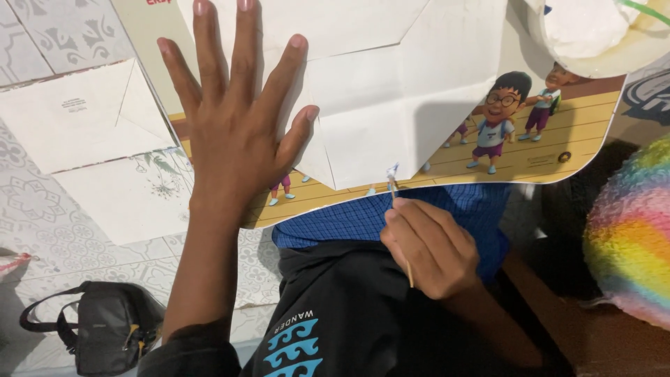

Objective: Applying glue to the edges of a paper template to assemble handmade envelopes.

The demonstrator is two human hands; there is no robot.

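My left hand (234, 119) lies flat with fingers spread on a folded white paper (391, 91). The paper rests on a large card with cartoon children printed on it (544, 150), which lies across my lap. My right hand (429, 248) pinches a thin wooden stick (400, 223) whose tip, with a small whitish blob, touches the lower edge of the folded paper. Below the card my blue checked cloth (349, 220) and black top (335, 314) show.
White paper envelopes (84, 115) lie on the patterned tile floor (49, 223) at left. A small black bag (105, 324) sits at the lower left. A rainbow fluffy thing (631, 237) is at the right, and a white bowl (600, 35) at the top right.
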